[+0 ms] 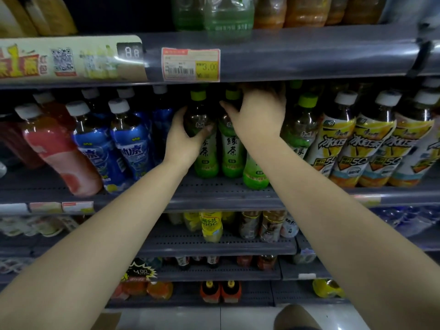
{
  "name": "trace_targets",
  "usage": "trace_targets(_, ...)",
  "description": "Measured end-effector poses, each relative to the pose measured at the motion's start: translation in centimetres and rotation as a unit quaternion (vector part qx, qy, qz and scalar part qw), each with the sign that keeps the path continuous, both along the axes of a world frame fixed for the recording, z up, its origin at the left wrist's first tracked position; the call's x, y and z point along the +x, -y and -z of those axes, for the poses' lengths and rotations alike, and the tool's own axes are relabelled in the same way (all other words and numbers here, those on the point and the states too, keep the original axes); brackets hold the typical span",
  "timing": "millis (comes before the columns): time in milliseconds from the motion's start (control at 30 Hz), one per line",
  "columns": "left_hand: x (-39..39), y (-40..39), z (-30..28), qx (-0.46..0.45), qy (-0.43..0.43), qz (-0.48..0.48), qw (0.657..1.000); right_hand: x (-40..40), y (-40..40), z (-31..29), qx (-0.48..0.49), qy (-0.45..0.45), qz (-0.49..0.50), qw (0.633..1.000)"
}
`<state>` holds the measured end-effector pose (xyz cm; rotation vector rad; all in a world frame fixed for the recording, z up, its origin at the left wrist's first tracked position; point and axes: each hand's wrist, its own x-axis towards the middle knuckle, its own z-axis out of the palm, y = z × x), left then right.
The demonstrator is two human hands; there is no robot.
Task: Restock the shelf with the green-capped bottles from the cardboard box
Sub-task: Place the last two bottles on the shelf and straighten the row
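Several green-capped green tea bottles stand on the middle shelf (214, 194). My left hand (184, 136) wraps around the upper body of the leftmost green-capped bottle (200, 122). My right hand (258, 115) reaches over the row and grips the top of a green-capped bottle (256, 173) whose cap and neck are hidden by the hand. Another green-capped bottle (231, 148) stands between the two hands. One more (301, 125) stands to the right. A corner of the cardboard box (106, 321) shows at the bottom edge.
Blue-labelled bottles (128, 144) and a pink one (59, 151) stand to the left, yellow iced-tea bottles (366, 148) to the right. The shelf above (285, 53) overhangs closely with a price tag (190, 64). Lower shelves hold more drinks.
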<state>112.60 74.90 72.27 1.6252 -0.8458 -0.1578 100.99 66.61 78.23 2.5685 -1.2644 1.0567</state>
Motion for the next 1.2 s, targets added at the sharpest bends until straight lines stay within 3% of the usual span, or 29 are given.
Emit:
trace_targets(200, 0.3, -0.9, 0.3, -0.025, -0.018, -0.013, 0.999, 0.3, -0.1, 0.0, 0.02, 0.044, 0.011, 0.999)
trace_targets(467, 0.9, -3.3, 0.3, -0.046, -0.035, 0.005, 0.998, -0.3, -1.2, -0.5, -0.01, -0.006, -0.042, 0.999)
trace_targets(633, 1.2, -4.4, 0.6, -0.048, -0.004, 0.017, 0.999, -0.3, -2.5, 0.3, -0.024, 0.093, -0.142, 0.985)
trace_targets(800, 2.0, -4.9, 0.5, -0.019, 0.028, 0.061, 0.998, 0.6, -2.4, 1.2, 0.104, 0.2, -0.206, 0.952)
trace_targets(933, 2.1, -5.2, 0.4, -0.012, 0.036, 0.074, 0.997, 0.5, -2.1, 2.0, 0.144, 0.243, -0.229, 0.932)
trace_targets(1100, 2.4, -5.9, 0.0, 0.023, 0.075, 0.085, 0.993, 0.4, -1.3, 1.3, 0.177, 0.192, -0.234, 0.937)
trace_targets(1200, 2.6, -6.5, 0.3, 0.032, 0.087, 0.079, 0.993, 0.5, -1.2, 1.5, 0.192, 0.22, -0.242, 0.925)
